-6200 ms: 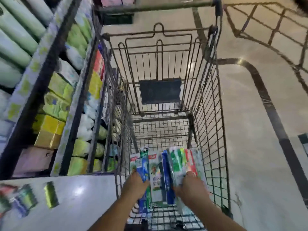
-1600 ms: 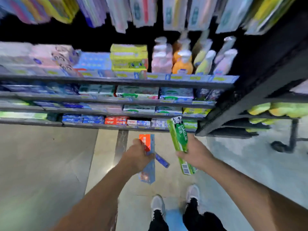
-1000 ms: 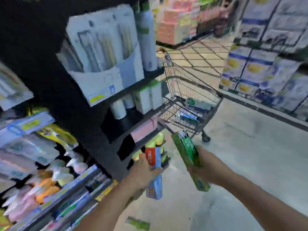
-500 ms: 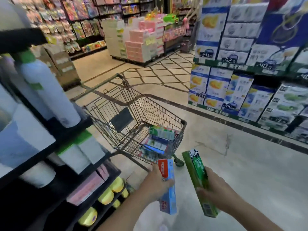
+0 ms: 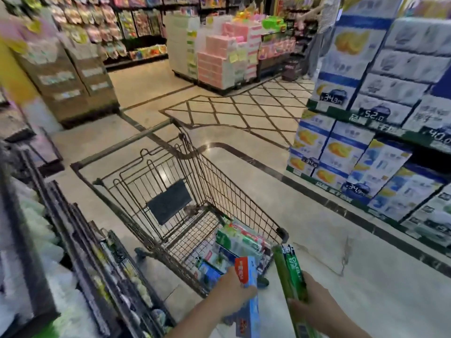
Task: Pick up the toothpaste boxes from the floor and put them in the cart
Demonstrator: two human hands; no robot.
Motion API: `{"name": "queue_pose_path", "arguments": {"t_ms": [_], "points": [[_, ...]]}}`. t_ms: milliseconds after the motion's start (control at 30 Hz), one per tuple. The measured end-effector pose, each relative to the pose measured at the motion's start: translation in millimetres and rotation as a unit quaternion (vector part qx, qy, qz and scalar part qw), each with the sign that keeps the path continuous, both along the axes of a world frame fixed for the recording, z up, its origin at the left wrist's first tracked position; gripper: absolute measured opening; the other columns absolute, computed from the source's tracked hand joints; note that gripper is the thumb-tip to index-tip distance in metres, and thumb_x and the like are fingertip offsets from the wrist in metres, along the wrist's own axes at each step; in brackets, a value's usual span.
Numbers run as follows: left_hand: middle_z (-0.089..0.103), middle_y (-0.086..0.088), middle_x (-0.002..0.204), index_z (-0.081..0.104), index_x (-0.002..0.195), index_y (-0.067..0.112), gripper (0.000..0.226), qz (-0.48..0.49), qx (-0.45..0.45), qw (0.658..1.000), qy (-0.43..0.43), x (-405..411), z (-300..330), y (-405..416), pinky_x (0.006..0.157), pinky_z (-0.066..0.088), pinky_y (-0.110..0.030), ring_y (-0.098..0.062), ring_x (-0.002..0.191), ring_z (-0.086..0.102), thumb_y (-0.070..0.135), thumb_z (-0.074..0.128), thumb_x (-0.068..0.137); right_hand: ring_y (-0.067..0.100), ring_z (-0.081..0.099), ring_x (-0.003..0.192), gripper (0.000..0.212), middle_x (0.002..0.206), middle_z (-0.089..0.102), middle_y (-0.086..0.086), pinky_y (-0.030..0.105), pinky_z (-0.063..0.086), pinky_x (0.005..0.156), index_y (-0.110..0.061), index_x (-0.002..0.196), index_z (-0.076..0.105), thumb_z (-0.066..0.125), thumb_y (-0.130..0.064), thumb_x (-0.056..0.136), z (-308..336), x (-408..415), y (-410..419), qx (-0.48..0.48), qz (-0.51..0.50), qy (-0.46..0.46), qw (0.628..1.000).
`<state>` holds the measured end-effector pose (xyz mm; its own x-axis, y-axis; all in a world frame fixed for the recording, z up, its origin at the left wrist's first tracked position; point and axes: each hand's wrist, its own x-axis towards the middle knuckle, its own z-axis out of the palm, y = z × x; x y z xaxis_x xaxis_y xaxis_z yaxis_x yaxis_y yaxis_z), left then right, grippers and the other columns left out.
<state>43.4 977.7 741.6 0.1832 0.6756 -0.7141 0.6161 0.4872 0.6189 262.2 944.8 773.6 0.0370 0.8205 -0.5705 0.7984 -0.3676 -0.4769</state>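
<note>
Left hand grips a blue-and-red toothpaste carton; right hand grips a long green toothpaste carton, both held just short of the cart. Wire-mesh cart on polished floor: assorted flat toothpaste boxes heaped at its near end.

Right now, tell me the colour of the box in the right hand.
Green box, white lettering; head view.
</note>
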Motion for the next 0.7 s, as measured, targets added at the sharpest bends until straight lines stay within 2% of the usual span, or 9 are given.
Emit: {"name": "queue_pose_path", "arguments": {"t_ms": [100,200,267,333,400,500,567,633,700], "points": [[0.054,0.001,0.121,0.028,0.130,0.024,0.056,0.057,-0.013,0.998,-0.010,-7,-11,31,0.086,0.051,-0.029,-0.015,0.105,0.058,0.046,0.062,0.091,0.009,0.054,0.094,0.058,0.108,0.052,-0.007,0.018,0.041,0.073,-0.027,0.135,0.033,0.063,-0.039,0.086,-11,-9,54,-0.029,0.047,-0.007,0.998],[0.055,0.005,0.107,0.032,0.131,0.019,0.054,0.134,-0.022,0.991,-0.007,-14,-33,55,0.083,0.048,-0.027,-0.015,0.098,0.058,0.040,0.062,0.092,0.000,0.057,0.077,0.040,0.093,0.056,-0.011,0.010,0.039,0.054,-0.022,0.120,0.043,0.063,-0.035,0.088,-32,-24,106,-0.045,0.095,-0.002,0.994],[0.057,0.006,0.100,0.035,0.132,0.015,0.057,0.181,-0.038,0.983,-0.001,-20,-52,68,0.086,0.052,-0.030,-0.015,0.095,0.061,0.041,0.064,0.090,-0.001,0.057,0.070,0.033,0.088,0.056,-0.010,0.009,0.041,0.050,-0.020,0.108,0.038,0.064,-0.026,0.089,-49,-38,137,-0.063,0.123,-0.003,0.990],[0.061,0.004,0.096,0.034,0.138,0.014,0.068,0.223,-0.057,0.973,0.000,-24,-72,81,0.081,0.056,-0.033,-0.014,0.087,0.064,0.044,0.065,0.087,0.006,0.062,0.074,0.041,0.092,0.060,-0.004,0.014,0.049,0.052,-0.017,0.108,0.038,0.070,-0.018,0.084,-75,-52,168,-0.089,0.151,-0.014,0.984],[0.059,0.003,0.091,0.019,0.149,0.010,0.080,0.271,-0.089,0.959,0.009,-27,-93,92,0.064,0.052,-0.026,-0.011,0.076,0.061,0.039,0.063,0.089,0.012,0.065,0.080,0.051,0.100,0.063,0.000,0.022,0.056,0.061,-0.015,0.117,0.043,0.075,-0.018,0.077,-105,-64,192,-0.107,0.192,-0.023,0.975],[0.047,0.001,0.076,0.000,0.153,0.004,0.088,0.338,-0.120,0.933,0.026,-24,-128,98,0.046,0.037,-0.021,-0.009,0.055,0.046,0.027,0.059,0.093,0.023,0.061,0.107,0.076,0.127,0.058,0.008,0.038,0.054,0.091,-0.008,0.136,0.037,0.076,-0.026,0.073,-160,-76,217,-0.127,0.276,-0.055,0.951],[0.047,0.000,0.077,-0.006,0.153,0.003,0.092,0.366,-0.137,0.920,0.042,-19,-150,101,0.037,0.032,-0.018,-0.007,0.050,0.043,0.028,0.059,0.093,0.021,0.060,0.102,0.070,0.118,0.058,0.007,0.038,0.053,0.090,-0.009,0.128,0.039,0.077,-0.029,0.073,-185,-87,226,-0.125,0.309,-0.054,0.941],[0.052,-0.002,0.083,0.001,0.152,0.002,0.090,0.391,-0.149,0.907,0.048,-15,-176,105,0.042,0.036,-0.019,-0.010,0.057,0.050,0.030,0.062,0.092,0.017,0.062,0.093,0.063,0.109,0.060,0.002,0.033,0.055,0.083,-0.012,0.125,0.041,0.075,-0.028,0.074,-201,-100,229,-0.112,0.329,-0.052,0.936],[0.058,-0.005,0.098,0.017,0.143,0.004,0.076,0.413,-0.149,0.896,0.065,-8,-199,108,0.057,0.045,-0.024,-0.017,0.075,0.058,0.031,0.065,0.091,0.019,0.064,0.090,0.058,0.109,0.061,0.003,0.033,0.054,0.080,-0.012,0.129,0.038,0.067,-0.024,0.081,-217,-111,228,-0.097,0.333,-0.057,0.936]]}}
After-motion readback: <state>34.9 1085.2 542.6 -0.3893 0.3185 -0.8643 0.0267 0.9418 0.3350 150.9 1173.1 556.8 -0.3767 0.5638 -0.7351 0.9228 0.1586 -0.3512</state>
